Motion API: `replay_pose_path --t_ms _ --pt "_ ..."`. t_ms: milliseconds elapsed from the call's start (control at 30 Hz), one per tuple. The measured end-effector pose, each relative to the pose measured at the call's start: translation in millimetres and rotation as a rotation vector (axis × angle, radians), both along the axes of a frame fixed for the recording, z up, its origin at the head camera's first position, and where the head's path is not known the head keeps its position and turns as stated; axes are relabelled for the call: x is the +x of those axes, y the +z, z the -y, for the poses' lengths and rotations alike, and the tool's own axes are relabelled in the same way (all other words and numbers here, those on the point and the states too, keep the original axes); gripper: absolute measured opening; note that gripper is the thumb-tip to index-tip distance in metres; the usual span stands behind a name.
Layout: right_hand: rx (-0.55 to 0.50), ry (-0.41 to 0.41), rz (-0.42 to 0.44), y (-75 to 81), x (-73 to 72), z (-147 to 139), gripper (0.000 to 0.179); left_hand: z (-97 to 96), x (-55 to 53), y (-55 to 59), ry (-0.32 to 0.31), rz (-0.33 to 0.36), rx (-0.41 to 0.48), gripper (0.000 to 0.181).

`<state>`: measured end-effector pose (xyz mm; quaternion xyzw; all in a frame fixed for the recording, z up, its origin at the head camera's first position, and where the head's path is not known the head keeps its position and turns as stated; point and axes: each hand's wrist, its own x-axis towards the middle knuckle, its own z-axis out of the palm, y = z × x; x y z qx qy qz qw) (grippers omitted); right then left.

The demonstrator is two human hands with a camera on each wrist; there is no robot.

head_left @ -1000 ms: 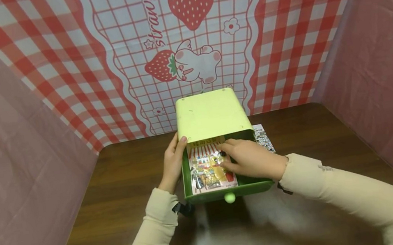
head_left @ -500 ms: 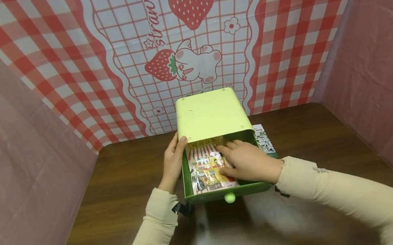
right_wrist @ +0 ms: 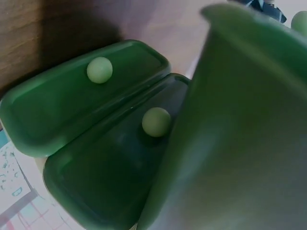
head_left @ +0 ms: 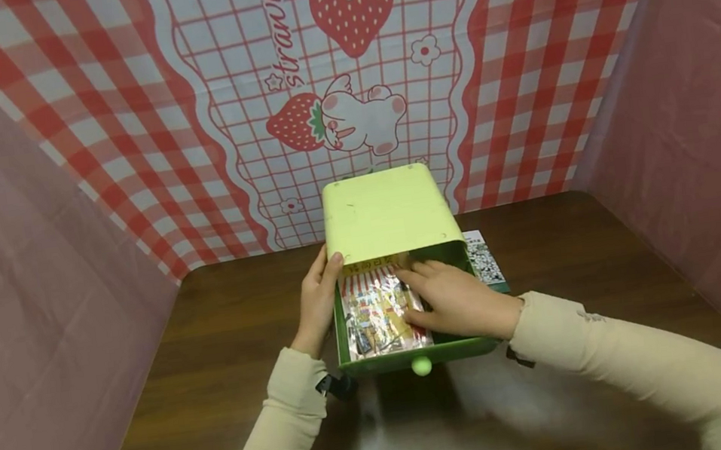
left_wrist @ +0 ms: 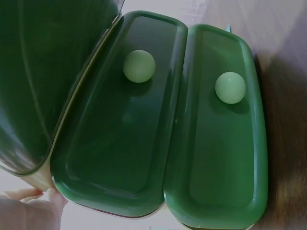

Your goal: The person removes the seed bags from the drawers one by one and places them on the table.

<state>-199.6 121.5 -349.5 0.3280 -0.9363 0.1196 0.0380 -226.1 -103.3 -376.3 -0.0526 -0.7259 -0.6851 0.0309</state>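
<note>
A pale yellow-green drawer cabinet stands against the backdrop, its dark green top drawer pulled out. Inside lies a flat, glossy packet printed with a striped shop awning; its far end runs under the cabinet top. My right hand reaches into the drawer, thumb and fingertips resting on the packet's right part. Against the cabinet's left side rests my left hand, thumb at the front top corner. Two closed lower drawers with round knobs show in the left wrist view, the upper knob nearest the opened drawer.
A booklet with a white-speckled cover lies right of the cabinet on the brown wooden table. A strawberry-print cloth hangs behind, and pink cloth closes off both sides.
The packet has shifted slightly left in the drawer and now shines more. My right hand has drawn back a little from its earlier place; the left hand stays put.
</note>
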Motion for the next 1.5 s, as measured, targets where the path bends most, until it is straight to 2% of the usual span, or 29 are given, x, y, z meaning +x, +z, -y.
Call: replay_pose_path --t_ms 33,133,200,267,333,433,533,633,867,1033,1233,1367,1500 --pt "-0.016 -0.006 0.014 0.3 0.3 -0.1 0.068 0.7 -3.0 -4.2 0.000 -0.005 0.000 0.064" --pt "-0.085 -0.029 0.074 2.1 1.7 -0.9 0.068 0.8 -3.7 -4.7 -0.001 -0.012 0.003 0.064" --pt "-0.141 -0.043 0.111 4.1 2.5 -1.5 0.069 0.4 -2.9 -3.7 0.001 -0.014 -0.006 0.064" --pt "-0.195 -0.052 0.134 6.1 3.4 -2.3 0.067 -0.8 3.1 5.1 0.001 -0.005 -0.021 0.062" --pt "-0.245 -0.066 0.163 8.1 3.9 -3.1 0.065 -0.5 1.7 3.9 0.003 -0.006 -0.037 0.062" --pt "-0.326 -0.091 0.257 10.3 3.7 -4.5 0.062 1.5 -7.6 -6.4 0.006 -0.002 -0.031 0.062" --pt "-0.426 -0.114 0.386 11.1 1.9 -6.6 0.060 3.6 -17.2 -18.3 0.004 -0.002 -0.003 0.063" --pt "-0.521 -0.126 0.497 10.0 -0.8 -9.5 0.058 3.9 -20.6 -24.0 0.006 -0.007 0.022 0.063" --pt "-0.679 -0.152 0.676 4.9 -7.5 -14.5 0.063 2.6 -20.6 -26.0 0.026 -0.012 0.034 0.062" --pt "-0.780 -0.198 0.819 7.4 -8.9 -14.5 0.067 1.2 -19.8 -25.1 0.047 -0.007 0.032 0.060" --pt "-0.824 -0.246 0.926 10.2 -6.6 -12.5 0.059 1.5 -18.4 -23.9 0.029 -0.010 0.035 0.065" --pt "-0.804 -0.256 0.945 8.3 -4.8 -10.2 0.055 1.9 -19.0 -24.8 0.022 -0.010 0.046 0.065" --pt "-0.799 -0.271 0.923 6.0 -4.1 -7.5 0.041 2.1 -19.4 -25.5 0.024 -0.011 0.042 0.064"
